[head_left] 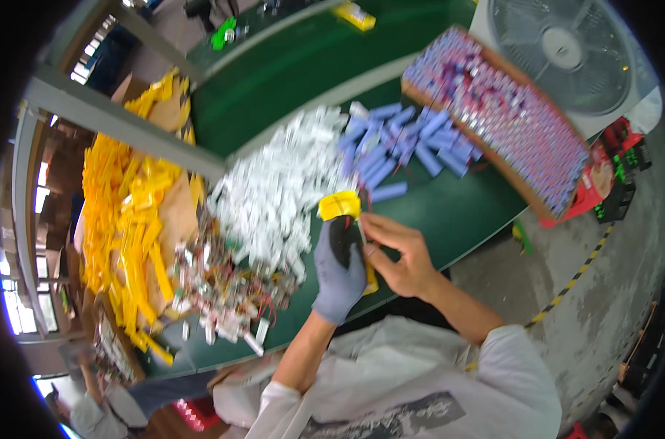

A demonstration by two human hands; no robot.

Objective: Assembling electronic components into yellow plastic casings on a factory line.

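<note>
Your gloved left hand [338,274] wraps its grip around a yellow casing [341,205] with a dark middle and thin red wires, held just above the green surface [449,212]. Your bare right hand [398,252] pinches the casing's lower side with fingertips pressed together, beside the white pieces [274,194]

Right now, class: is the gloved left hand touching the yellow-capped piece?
Touching: the head view shows the gloved left hand wrapped around the yellow-capped piece, no gap visible.

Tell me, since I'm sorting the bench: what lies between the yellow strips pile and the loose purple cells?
A heap of white plastic pieces lies between the yellow strips pile and the loose purple cells, on the green table, in the head view.
</note>
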